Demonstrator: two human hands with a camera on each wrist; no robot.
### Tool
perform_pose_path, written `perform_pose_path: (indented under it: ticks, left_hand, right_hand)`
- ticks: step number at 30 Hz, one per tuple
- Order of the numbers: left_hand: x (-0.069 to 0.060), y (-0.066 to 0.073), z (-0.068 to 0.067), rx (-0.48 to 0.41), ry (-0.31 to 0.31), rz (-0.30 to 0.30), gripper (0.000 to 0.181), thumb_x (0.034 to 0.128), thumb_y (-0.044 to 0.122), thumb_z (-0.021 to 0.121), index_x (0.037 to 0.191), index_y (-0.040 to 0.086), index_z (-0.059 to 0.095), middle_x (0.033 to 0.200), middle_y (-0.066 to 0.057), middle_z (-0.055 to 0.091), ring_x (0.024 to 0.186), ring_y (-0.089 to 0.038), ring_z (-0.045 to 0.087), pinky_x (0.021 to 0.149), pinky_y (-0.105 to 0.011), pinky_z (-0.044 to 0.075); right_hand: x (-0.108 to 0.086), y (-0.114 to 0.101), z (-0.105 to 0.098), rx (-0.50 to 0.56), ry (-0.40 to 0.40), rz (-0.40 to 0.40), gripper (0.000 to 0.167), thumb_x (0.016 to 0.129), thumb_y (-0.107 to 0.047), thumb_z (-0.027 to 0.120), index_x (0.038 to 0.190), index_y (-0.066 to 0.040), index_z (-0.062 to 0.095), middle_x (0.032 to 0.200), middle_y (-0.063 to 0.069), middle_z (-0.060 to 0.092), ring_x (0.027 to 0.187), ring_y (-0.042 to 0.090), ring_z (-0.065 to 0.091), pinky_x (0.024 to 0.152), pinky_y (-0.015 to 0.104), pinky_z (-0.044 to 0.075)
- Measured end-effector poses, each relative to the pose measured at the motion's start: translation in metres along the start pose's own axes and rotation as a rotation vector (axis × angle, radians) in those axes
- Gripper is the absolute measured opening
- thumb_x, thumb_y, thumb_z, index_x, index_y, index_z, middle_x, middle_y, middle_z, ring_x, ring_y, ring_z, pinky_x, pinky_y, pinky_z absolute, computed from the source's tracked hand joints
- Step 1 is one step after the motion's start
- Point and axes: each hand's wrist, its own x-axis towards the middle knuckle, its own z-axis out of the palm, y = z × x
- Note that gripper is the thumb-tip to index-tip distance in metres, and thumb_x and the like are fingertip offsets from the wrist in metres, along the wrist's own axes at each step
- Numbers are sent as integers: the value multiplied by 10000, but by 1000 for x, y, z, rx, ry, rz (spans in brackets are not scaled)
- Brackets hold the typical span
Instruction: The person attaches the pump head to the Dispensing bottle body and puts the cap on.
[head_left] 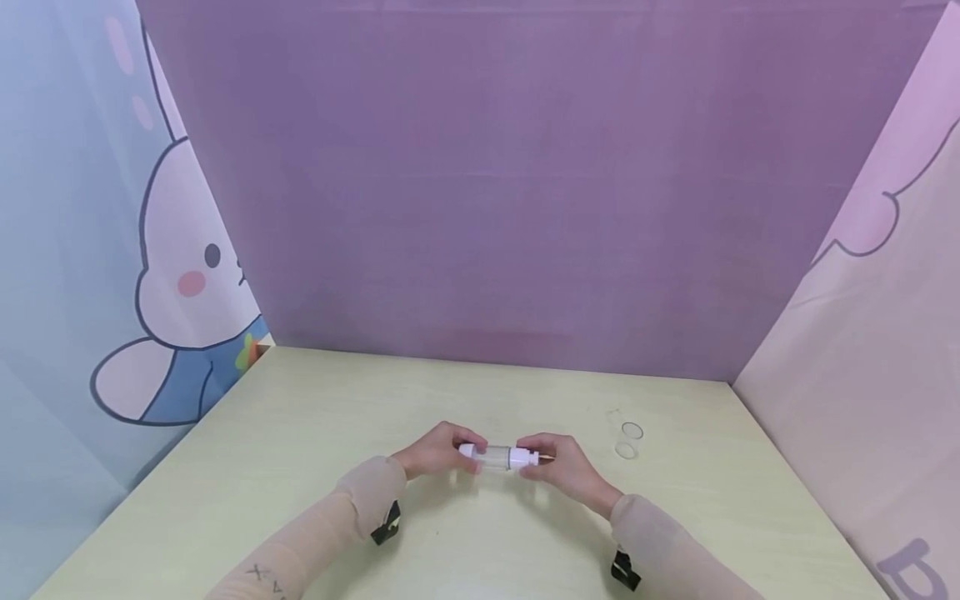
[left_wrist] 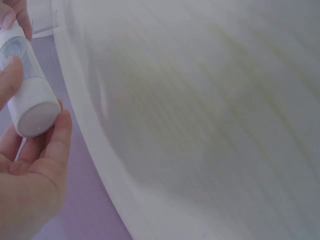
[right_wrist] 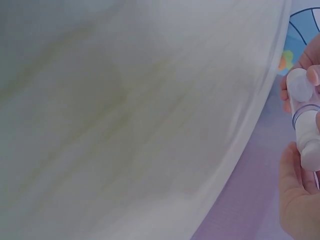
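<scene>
A small pump bottle [head_left: 492, 457] with a clear barrel and white ends lies sideways between my hands, above the table. Its white base [left_wrist: 36, 111] is gripped by my left hand [head_left: 441, 448], thumb on one side and fingers on the other. At the opposite end, my right hand [head_left: 567, 471] holds the white pump collar [head_left: 521, 457] between thumb and fingers. The right wrist view shows the rounded white pump top [right_wrist: 311, 156] beside the right fingers. To the right of the hands, a clear cap [head_left: 627, 442] lies on its side.
The pale wooden table [head_left: 360, 400] reaches back to a purple cloth [head_left: 495, 208]. Printed curtains with a cartoon rabbit [head_left: 195, 250] stand on the left, and a pink and cream curtain [head_left: 862, 350] on the right.
</scene>
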Motion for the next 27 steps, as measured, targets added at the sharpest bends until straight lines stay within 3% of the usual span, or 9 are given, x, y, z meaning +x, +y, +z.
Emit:
perform_pose_path:
  ticks: [7, 27]
  left_hand:
    - [-4, 4, 1, -8, 11, -1, 376, 749, 99, 730, 1110, 37, 646, 1117, -90, 633, 931, -164, 554, 830, -308, 448]
    - [1, -6, 1, -15, 1, -8, 380, 743, 125, 739, 1107, 56, 650, 1094, -53, 642, 916, -151, 558, 821, -305, 447]
  right_hand:
    - [1, 3, 1, -8, 7, 9, 367, 766, -16, 689, 1115, 51, 596, 1083, 211, 623, 945, 259, 629, 760, 261, 526]
    - [2, 0, 2, -63, 44, 52, 349, 797, -130, 690, 1104, 21, 617, 1058, 156, 641, 900, 190, 619, 755, 276, 521]
